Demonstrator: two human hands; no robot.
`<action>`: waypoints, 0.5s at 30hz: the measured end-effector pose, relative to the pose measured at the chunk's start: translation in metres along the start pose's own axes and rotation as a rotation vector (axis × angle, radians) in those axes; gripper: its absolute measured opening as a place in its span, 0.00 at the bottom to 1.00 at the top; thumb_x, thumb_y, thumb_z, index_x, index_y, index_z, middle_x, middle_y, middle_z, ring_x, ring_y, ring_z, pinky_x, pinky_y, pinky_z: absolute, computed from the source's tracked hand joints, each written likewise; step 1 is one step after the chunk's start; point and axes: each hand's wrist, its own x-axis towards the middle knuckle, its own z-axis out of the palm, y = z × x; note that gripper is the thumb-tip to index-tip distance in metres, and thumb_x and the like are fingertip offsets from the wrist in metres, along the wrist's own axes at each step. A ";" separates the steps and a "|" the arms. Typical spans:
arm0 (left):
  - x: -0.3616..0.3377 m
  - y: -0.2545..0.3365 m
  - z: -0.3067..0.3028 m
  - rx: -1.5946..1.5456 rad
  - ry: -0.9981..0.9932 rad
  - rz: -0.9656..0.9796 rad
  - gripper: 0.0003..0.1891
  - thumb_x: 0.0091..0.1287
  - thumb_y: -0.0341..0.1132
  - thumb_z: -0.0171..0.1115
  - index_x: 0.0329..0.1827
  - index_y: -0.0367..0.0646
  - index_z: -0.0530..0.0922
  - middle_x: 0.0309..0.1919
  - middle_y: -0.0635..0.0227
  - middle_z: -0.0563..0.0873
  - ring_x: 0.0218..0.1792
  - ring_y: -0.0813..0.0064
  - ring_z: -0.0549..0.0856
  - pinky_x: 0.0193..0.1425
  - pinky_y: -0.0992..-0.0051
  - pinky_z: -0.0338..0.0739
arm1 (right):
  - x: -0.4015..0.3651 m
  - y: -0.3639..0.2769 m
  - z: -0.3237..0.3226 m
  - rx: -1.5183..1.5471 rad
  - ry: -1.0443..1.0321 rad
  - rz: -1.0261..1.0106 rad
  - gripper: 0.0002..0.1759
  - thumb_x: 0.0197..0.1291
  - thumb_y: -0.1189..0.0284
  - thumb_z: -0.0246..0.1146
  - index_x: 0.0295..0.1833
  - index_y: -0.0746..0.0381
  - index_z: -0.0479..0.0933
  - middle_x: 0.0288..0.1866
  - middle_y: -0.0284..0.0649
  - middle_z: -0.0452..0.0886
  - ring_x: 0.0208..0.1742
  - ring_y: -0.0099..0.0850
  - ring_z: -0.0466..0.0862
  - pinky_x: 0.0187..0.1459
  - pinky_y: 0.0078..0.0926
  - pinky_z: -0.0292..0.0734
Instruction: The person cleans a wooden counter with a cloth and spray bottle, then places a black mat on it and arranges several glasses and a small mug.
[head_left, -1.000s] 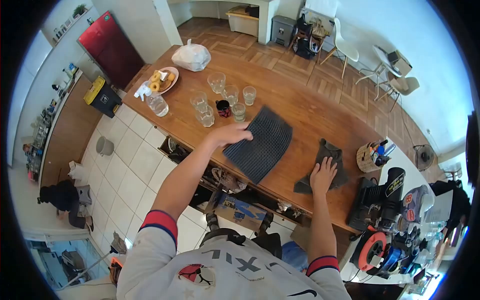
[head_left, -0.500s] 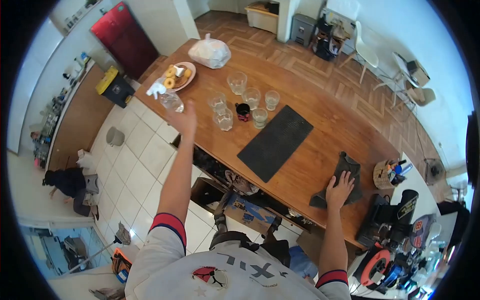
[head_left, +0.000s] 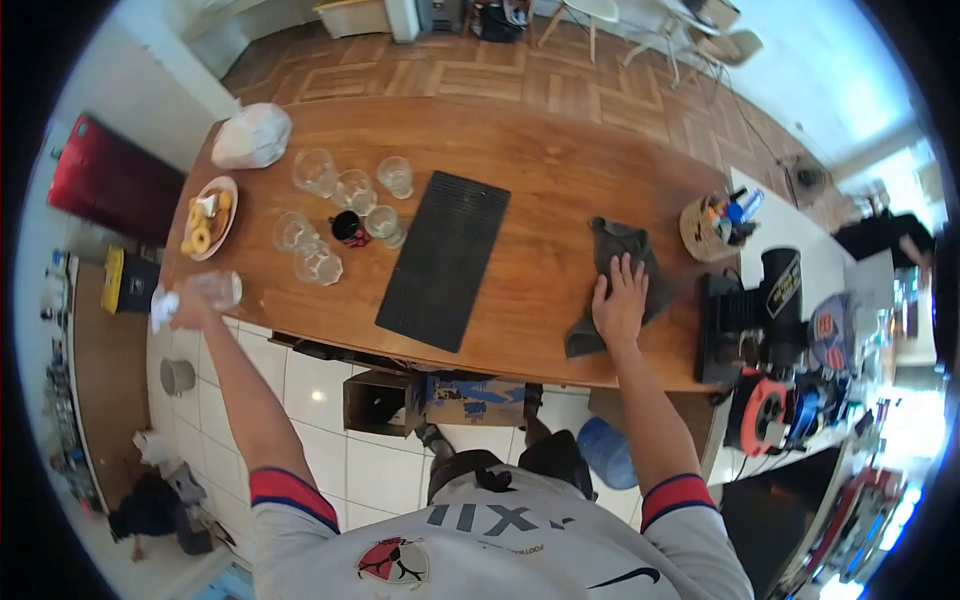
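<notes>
My left hand is closed around the neck of a clear spray bottle with a white head, at the table's front left edge. On a dark grey cloth at the right part of the wooden table lies my right hand, palm down with fingers extended. A plate of doughnuts is just behind the bottle. Several clear glasses and a black and red mug stand between my hands, left of a black ribbed mat.
A white plastic bag sits at the back left. Right of the cloth are a wicker basket of pens and a black machine. Beneath the table's front are a cardboard box and a blue water jug. Another person crouches at lower left.
The view has turned to the right. My left hand has closed on the spray bottle, which is now tilted over at the table's edge. My right hand still rests on the cloth.
</notes>
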 end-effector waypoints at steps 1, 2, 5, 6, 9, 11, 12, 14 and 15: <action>0.002 -0.005 -0.018 -0.104 -0.131 0.131 0.41 0.56 0.43 0.73 0.63 0.30 0.57 0.45 0.46 0.83 0.43 0.58 0.87 0.47 0.65 0.86 | 0.000 -0.001 0.000 0.001 -0.004 -0.007 0.26 0.69 0.64 0.53 0.68 0.66 0.73 0.74 0.50 0.68 0.76 0.57 0.62 0.76 0.51 0.54; 0.005 -0.010 -0.038 -0.214 -0.256 0.256 0.38 0.59 0.42 0.72 0.63 0.31 0.58 0.45 0.48 0.84 0.45 0.62 0.87 0.50 0.67 0.85 | 0.000 0.000 0.002 0.001 -0.006 0.018 0.26 0.69 0.64 0.53 0.68 0.66 0.73 0.74 0.50 0.68 0.76 0.57 0.62 0.76 0.51 0.54; -0.027 -0.005 -0.109 -0.357 -0.705 0.202 0.27 0.69 0.41 0.65 0.62 0.39 0.61 0.47 0.52 0.84 0.50 0.66 0.84 0.60 0.68 0.79 | -0.001 0.002 0.003 0.003 0.019 0.002 0.25 0.70 0.65 0.52 0.67 0.66 0.73 0.74 0.50 0.68 0.75 0.57 0.62 0.76 0.50 0.53; -0.064 0.002 -0.138 -0.319 -0.852 0.219 0.24 0.72 0.40 0.62 0.63 0.42 0.62 0.48 0.53 0.84 0.51 0.67 0.83 0.62 0.68 0.76 | -0.001 0.003 0.003 -0.003 0.015 -0.006 0.25 0.70 0.65 0.52 0.67 0.66 0.73 0.74 0.50 0.68 0.75 0.57 0.63 0.76 0.50 0.54; -0.189 0.018 -0.202 -0.222 -1.238 0.226 0.21 0.72 0.36 0.61 0.62 0.43 0.63 0.41 0.64 0.81 0.45 0.69 0.83 0.61 0.66 0.76 | -0.011 0.003 0.004 0.017 0.057 -0.017 0.22 0.70 0.65 0.53 0.64 0.67 0.75 0.72 0.50 0.71 0.74 0.56 0.64 0.76 0.50 0.56; -0.238 0.001 -0.226 0.035 -1.431 0.513 0.20 0.69 0.30 0.61 0.62 0.41 0.69 0.48 0.68 0.77 0.47 0.74 0.81 0.56 0.69 0.78 | -0.016 0.006 0.008 0.091 0.094 -0.019 0.19 0.69 0.68 0.55 0.59 0.67 0.77 0.66 0.51 0.76 0.70 0.57 0.69 0.73 0.48 0.62; -0.271 0.002 -0.238 0.126 -1.522 0.267 0.21 0.68 0.26 0.61 0.63 0.40 0.70 0.49 0.68 0.77 0.47 0.77 0.81 0.53 0.73 0.79 | -0.024 0.005 0.004 0.099 0.104 -0.019 0.19 0.69 0.68 0.55 0.59 0.67 0.77 0.66 0.51 0.76 0.70 0.57 0.69 0.73 0.48 0.62; -0.319 -0.031 -0.248 -0.023 -1.632 0.168 0.21 0.66 0.27 0.64 0.61 0.39 0.73 0.41 0.70 0.79 0.42 0.80 0.82 0.48 0.76 0.79 | -0.058 0.002 -0.006 0.254 0.189 -0.060 0.15 0.70 0.70 0.56 0.54 0.69 0.79 0.58 0.52 0.82 0.63 0.57 0.76 0.65 0.43 0.71; -0.339 -0.036 -0.252 -0.008 -1.712 0.055 0.20 0.65 0.28 0.66 0.60 0.39 0.73 0.39 0.70 0.80 0.41 0.80 0.82 0.47 0.76 0.78 | -0.072 0.000 -0.022 0.254 0.193 -0.061 0.15 0.70 0.70 0.56 0.54 0.69 0.79 0.58 0.52 0.82 0.63 0.57 0.76 0.65 0.43 0.71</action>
